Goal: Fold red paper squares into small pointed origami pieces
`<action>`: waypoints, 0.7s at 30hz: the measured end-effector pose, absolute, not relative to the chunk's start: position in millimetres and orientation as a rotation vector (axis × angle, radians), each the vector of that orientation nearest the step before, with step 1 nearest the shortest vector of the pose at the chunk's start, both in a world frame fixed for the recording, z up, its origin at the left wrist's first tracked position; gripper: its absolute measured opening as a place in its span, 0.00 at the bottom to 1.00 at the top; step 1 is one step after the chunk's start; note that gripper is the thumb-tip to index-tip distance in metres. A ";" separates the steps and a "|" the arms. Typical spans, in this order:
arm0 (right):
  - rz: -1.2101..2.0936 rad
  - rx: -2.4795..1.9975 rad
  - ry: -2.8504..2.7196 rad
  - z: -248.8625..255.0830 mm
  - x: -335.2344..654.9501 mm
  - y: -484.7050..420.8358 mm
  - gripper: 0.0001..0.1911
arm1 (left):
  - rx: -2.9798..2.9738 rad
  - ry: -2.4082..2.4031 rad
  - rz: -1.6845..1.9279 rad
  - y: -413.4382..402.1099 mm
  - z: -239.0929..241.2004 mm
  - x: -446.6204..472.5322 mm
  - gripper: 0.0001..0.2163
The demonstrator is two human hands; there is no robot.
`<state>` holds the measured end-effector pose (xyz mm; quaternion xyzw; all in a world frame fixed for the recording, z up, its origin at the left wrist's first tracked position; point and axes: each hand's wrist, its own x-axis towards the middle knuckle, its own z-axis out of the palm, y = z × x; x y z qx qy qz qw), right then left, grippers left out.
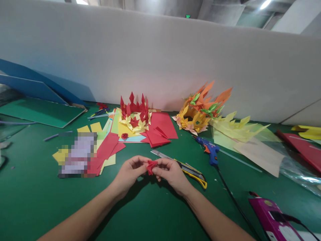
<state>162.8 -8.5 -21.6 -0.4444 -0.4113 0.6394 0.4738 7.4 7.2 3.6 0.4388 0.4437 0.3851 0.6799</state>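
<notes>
Between both hands, above the green table, is a small folded red paper flower (151, 167). My left hand (132, 172) pinches its left side. My right hand (173, 174) grips its right side with thumb and fingers. Just behind and to the right of my right hand lies a yellow-and-black utility knife (193, 171), its blade out to the left. Beyond the hands stands a red and pale yellow paper crown (134, 115), with a small red paper rosette (124, 136) in front of it. Red paper sheets (105, 152) lie left of my left hand.
A blue glue gun (212, 150) rests right of the knife, its cord running to a purple power strip (273, 217). An orange and yellow paper crown (193, 117) stands at the back. A blurred-out flat object (80, 154) lies left. A white partition (155, 60) rises behind.
</notes>
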 end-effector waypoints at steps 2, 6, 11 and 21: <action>1.532 -1.056 -1.002 -21.8 162.6 -7.9 0.13 | 1.007 0.978 0.866 6.9 4.5 6.8 0.10; 1.494 -1.029 -1.058 -21.7 163.7 -5.4 0.13 | 1.004 0.962 0.855 7.4 3.8 6.0 0.11; 1.512 -1.109 -1.056 -23.3 161.5 -4.0 0.13 | 1.159 0.966 0.956 9.3 -3.9 4.6 0.10; 1.603 -1.200 -1.082 -19.0 163.0 -2.1 0.15 | 1.225 1.035 0.850 8.6 -0.4 0.1 0.06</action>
